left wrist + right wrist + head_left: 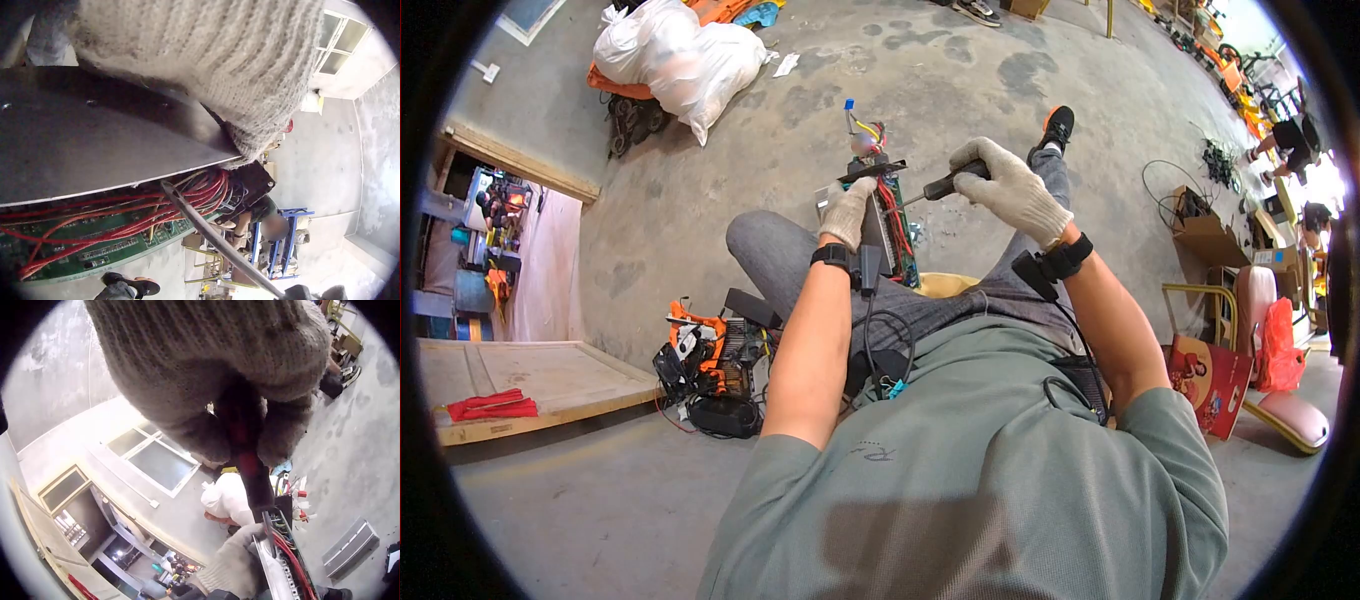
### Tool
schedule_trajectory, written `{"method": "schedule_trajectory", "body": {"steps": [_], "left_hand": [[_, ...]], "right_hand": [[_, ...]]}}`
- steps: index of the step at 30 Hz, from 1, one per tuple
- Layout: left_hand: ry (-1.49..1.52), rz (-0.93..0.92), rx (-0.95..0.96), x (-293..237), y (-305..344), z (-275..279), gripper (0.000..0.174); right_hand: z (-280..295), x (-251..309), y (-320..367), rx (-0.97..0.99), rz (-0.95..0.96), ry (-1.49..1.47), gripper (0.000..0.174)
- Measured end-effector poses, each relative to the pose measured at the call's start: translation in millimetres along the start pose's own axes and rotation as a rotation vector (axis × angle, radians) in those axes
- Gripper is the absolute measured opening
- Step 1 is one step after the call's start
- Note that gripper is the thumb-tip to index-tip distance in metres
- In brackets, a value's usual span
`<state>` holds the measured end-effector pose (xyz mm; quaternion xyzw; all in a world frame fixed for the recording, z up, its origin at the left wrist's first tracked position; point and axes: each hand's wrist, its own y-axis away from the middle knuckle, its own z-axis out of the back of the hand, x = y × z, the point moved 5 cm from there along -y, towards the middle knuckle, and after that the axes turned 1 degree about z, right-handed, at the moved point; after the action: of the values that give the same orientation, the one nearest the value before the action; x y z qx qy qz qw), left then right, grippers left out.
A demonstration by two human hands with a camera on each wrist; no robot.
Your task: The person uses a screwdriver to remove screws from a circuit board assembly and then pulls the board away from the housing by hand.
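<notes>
At the far left of the head view, we locate a wooden panel point(560, 378) with a red item point(493, 405) at its edge. To its right, we note a white bag point(680, 65) on the concrete floor point(820, 130) and, nearer to the person, orange and black equipment point(710, 345). Next, we find the gloved left hand point(847, 213) gripping the metal side of an electronic unit. The electronic unit point(890, 230) extends away from the person, between the legs, with a blue connector point(849, 104) raised at its far end. In the left wrist view, we identify its metal plate point(106, 137) under the glove, with red wires point(125, 232) running beside the plate's edge and across a green circuit board point(106, 253). Immediately right of the unit, we observe a screwdriver point(942, 187), its shaft slanting toward the unit and its tip at the wires close to the plate edge; we cannot tell what the tip touches. The gloved right hand point(1017, 197) has its fingers curled around the dark handle. Beyond it, we see a black shoe point(1056, 127) on the person's foot. Farther right, we record a cardboard box point(1208, 240), a red carton point(1203, 385) and a red plastic bag point(1280, 348)
</notes>
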<state>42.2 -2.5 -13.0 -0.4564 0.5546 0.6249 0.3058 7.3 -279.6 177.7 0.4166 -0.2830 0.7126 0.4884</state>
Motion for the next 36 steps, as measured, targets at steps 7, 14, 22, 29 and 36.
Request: {"method": "schedule_trajectory", "body": {"steps": [7, 14, 22, 29, 36], "left_hand": [[0.004, -0.007, -0.014, 5.5, -4.8, 1.4, 0.040], [0.036, -0.028, -0.033, 29.9, -33.8, 6.3, 0.038], [0.016, 0.001, -0.001, 20.4, -21.1, 3.8, 0.058], [-0.104, -0.018, -0.029, 15.4, -14.0, 7.3, 0.071], [0.055, -0.058, 0.044, 12.1, -13.5, -0.2, 0.035]], "right_hand": [[21.1, 7.9, 9.2, -0.049, -0.101, -0.071, 0.032], [17.6, 8.4, 11.2, -0.073, -0.070, -0.048, 0.032], [-6.3, 2.3, 13.9, -0.067, -0.061, -0.129, 0.038], [6.7, 6.7, 15.3, -0.108, -0.081, -0.067, 0.037], [9.4, 8.2, 9.4, -0.158, -0.057, 0.085, 0.045]]}}
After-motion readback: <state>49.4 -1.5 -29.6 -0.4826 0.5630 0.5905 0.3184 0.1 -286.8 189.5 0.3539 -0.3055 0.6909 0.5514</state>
